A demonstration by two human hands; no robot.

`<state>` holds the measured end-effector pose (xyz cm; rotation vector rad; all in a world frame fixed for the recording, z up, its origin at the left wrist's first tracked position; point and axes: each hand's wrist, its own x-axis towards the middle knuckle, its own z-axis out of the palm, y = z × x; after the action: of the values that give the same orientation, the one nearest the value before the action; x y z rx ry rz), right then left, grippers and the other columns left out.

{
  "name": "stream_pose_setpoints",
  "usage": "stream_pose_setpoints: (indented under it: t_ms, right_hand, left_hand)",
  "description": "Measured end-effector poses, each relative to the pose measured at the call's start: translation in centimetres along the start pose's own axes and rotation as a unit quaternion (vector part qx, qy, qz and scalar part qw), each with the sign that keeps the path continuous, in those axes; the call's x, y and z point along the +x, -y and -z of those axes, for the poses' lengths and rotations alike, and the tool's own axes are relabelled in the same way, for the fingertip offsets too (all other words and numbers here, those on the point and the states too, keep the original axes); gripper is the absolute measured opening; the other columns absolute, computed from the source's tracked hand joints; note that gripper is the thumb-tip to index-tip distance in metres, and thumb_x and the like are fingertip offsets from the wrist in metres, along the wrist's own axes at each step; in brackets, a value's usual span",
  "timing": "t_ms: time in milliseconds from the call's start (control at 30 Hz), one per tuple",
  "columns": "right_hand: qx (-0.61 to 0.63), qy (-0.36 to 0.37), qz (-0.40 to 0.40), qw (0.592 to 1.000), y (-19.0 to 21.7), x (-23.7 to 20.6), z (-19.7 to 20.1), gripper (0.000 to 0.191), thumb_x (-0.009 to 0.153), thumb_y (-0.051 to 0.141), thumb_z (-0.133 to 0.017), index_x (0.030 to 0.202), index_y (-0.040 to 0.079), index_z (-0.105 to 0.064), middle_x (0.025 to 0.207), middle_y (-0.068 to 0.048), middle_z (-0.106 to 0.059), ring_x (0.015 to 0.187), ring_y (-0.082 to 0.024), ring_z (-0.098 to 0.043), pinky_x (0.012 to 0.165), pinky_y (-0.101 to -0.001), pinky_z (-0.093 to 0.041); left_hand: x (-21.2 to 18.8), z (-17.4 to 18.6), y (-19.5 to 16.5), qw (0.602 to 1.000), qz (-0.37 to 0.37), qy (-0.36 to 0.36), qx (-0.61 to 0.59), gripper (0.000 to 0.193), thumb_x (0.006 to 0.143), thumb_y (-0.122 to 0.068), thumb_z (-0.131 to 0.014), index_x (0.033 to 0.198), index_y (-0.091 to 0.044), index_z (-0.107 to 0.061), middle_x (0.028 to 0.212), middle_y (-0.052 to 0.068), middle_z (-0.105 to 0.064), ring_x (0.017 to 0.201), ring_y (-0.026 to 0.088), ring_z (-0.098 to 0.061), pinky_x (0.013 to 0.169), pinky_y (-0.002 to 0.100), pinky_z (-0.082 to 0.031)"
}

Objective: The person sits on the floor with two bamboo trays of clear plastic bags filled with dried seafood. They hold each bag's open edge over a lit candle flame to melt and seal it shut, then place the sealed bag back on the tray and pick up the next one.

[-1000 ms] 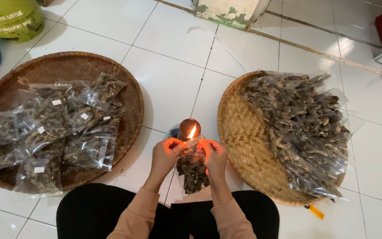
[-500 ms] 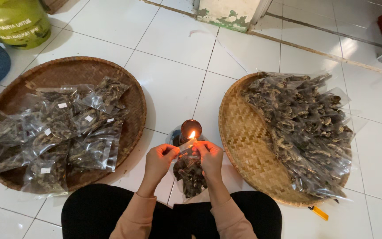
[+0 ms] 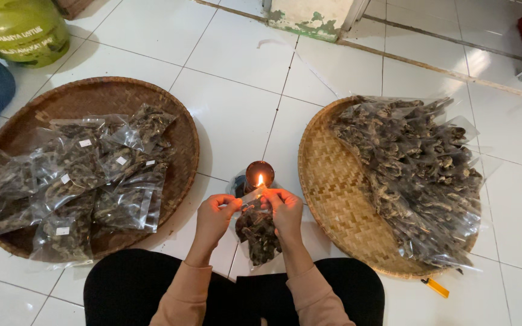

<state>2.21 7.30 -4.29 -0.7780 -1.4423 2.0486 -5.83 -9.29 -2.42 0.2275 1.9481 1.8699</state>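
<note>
A small clear bag of dark dried pieces is held above the lap, its top edge pinched shut between the fingers of the left hand and right hand, just beside a small flame. It is judged light, limp and slippery, best gripped at the upper corners. Round woven trays of similar bags are seen on the floor at either side.

White tiled floor with two woven trays, a lit candle, a green gas cylinder.

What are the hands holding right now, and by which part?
Both hands, left and right, pinch the top edge of one small clear bag of dark dried pieces, by the candle flame.
</note>
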Motion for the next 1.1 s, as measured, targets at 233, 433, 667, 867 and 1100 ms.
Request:
stream_pose_setpoints:
  t_ms: [233,433,667,867,1100]
  right_hand:
    - [0.008,0.009,0.004,1.000,0.4,-0.1,-0.3,0.014,0.092,0.007,-0.068,0.087,-0.004,-0.076,0.074,-0.008,-0.073,0.060,-0.010,-0.063,0.055,-0.0227,-0.048]
    - [-0.007,-0.023,-0.008,1.000,0.9,0.1,-0.2,0.012,0.090,0.007,-0.071,0.085,-0.003,-0.076,0.072,-0.008,-0.072,0.059,-0.010,-0.062,0.053,-0.0226,-0.046]
    - [0.012,-0.044,-0.001,0.999,0.8,0.8,0.4,0.011,0.088,0.009,-0.073,0.087,-0.002,-0.076,0.072,-0.007,-0.072,0.057,-0.011,-0.062,0.052,-0.0234,-0.047]
    - [0.010,-0.055,0.000,0.998,0.6,1.2,0.8,0.012,0.089,0.009,-0.074,0.088,-0.003,-0.076,0.072,-0.008,-0.071,0.057,-0.011,-0.062,0.050,-0.0238,-0.044]
    - [0.025,-0.064,0.005,0.998,0.8,1.3,1.1,0.010,0.088,0.008,-0.074,0.089,-0.002,-0.076,0.073,-0.007,-0.072,0.059,-0.012,-0.064,0.053,-0.0232,-0.047]
  left_hand:
    - [-0.2,0.0,-0.6,0.999,0.000,-0.022,0.030,0.032,0.082,-0.024,-0.079,0.091,0.007,-0.076,0.090,0.008,-0.077,0.075,0.013,-0.073,0.069,0.027,-0.054]
    - [-0.3,-0.3,-1.1,0.999,0.013,-0.021,0.030,0.029,0.083,-0.024,-0.079,0.092,0.003,-0.077,0.078,0.007,-0.077,0.072,0.009,-0.063,0.067,0.025,-0.049]
    - [0.1,-0.7,-1.0,1.000,-0.010,-0.015,-0.003,0.024,0.083,-0.022,-0.077,0.086,0.003,-0.078,0.079,0.003,-0.076,0.075,0.009,-0.063,0.070,0.025,-0.050]
    - [0.1,-1.2,-1.1,0.993,-0.096,-0.044,0.047,0.023,0.084,-0.020,-0.078,0.081,0.003,-0.078,0.088,0.007,-0.077,0.081,0.012,-0.068,0.075,0.027,-0.053]
    - [-0.1,-1.3,-1.4,0.996,-0.078,-0.032,0.025,0.024,0.085,-0.020,-0.079,0.080,0.003,-0.078,0.088,0.008,-0.077,0.082,0.013,-0.068,0.076,0.028,-0.053]
